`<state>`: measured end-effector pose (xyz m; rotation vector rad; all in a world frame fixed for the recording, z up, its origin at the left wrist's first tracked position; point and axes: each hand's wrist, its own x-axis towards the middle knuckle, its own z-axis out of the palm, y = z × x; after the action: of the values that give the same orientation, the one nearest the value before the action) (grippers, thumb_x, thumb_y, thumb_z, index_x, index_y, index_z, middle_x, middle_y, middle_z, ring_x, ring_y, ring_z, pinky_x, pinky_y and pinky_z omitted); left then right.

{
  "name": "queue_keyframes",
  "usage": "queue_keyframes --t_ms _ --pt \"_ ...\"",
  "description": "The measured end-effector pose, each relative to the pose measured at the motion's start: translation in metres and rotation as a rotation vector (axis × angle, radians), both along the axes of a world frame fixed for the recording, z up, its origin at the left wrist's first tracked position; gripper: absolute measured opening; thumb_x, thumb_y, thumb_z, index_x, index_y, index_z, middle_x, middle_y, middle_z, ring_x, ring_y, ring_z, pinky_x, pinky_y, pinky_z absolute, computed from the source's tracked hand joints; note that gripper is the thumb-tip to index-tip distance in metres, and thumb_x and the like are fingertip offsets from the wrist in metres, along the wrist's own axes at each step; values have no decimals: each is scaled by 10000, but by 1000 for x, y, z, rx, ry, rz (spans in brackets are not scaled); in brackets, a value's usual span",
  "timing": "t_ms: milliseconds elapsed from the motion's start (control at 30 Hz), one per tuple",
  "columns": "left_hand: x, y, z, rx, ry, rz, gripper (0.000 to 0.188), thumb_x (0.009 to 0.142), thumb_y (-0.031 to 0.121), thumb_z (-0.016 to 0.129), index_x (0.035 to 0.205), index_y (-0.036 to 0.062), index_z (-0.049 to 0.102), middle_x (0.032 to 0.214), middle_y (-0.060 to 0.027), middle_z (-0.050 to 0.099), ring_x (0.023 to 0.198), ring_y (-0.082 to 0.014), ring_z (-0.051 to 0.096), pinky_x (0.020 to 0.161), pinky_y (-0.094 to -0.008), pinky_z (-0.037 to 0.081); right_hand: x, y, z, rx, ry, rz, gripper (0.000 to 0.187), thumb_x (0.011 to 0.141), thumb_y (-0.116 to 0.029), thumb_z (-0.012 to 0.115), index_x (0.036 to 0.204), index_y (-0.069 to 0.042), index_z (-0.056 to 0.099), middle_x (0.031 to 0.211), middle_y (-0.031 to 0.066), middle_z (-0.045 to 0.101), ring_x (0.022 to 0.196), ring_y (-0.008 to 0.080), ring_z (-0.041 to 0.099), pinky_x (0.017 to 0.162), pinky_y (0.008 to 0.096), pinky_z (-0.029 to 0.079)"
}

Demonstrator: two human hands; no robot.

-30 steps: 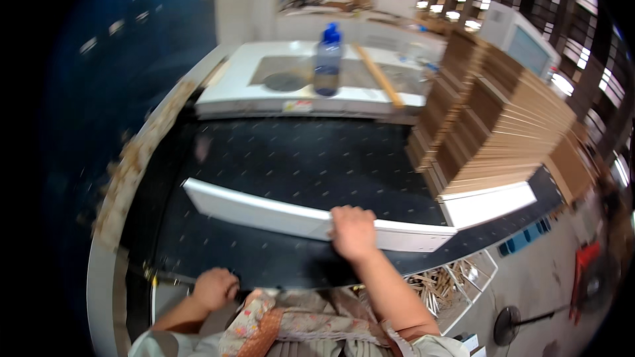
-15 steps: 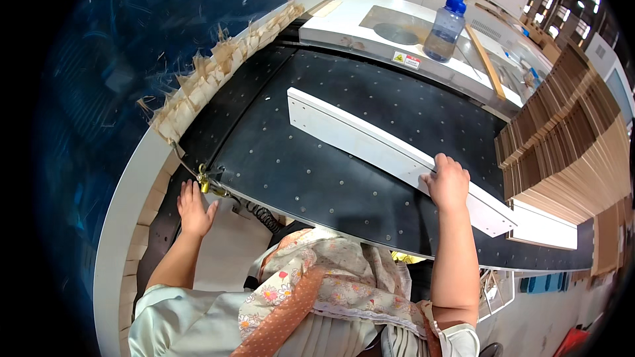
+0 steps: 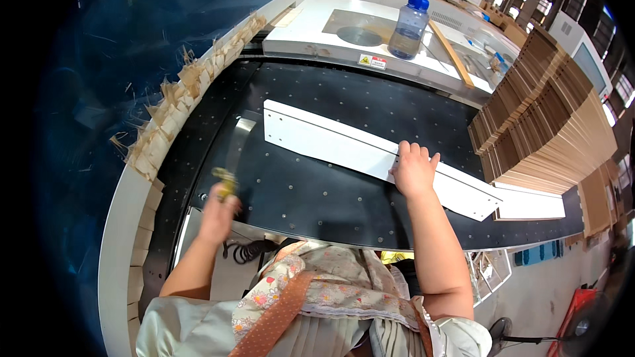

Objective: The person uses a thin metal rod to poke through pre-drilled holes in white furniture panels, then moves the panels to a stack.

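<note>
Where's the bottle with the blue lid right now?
In the head view's upper part, right of centre, the bottle stands on the white surface, left of the wooden strip.

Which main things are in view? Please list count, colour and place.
Table: 1, black, centre
Long board: 1, white, on table
Panels: many, brown, stacked right
Second board: 1, white, at panels' foot
Housing: 1, white, behind table
Bottle: 1, clear, blue-capped, on housing
Wooden strip: 1, tan, beside bottle
Coiled hose: 1, black, below table edge
Big panel: 1, dark blue, far left
Apron: 1, pale floral, lower middle
Tool: 1, yellow, blurred, left
Left hand: 1, bare, holding tool
Right hand: 1, bare, gripping long board
</note>
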<state>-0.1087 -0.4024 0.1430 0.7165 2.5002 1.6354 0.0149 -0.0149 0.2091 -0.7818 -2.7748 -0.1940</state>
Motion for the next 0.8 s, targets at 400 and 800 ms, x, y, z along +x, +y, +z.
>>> queue_keyframes --t_ms 400,800 --pt "18 74 25 -582 90 -135 302 902 268 473 1058 12 436 813 -253 607 796 -433 580 697 -501 447 -2 12 -3 -70 56 53 495 609 -218 785 1017 -83 539 967 63 568 971 250 519 882 441 344" --pt "-31 50 10 -493 -64 36 340 916 260 465 1066 -42 419 831 -264 597 821 -434 569 706 -464 446 -1 15 -5 -132 117 77 620 553 -188 812 1098 -81 536 979 76 564 981 264 501 891 403 328"
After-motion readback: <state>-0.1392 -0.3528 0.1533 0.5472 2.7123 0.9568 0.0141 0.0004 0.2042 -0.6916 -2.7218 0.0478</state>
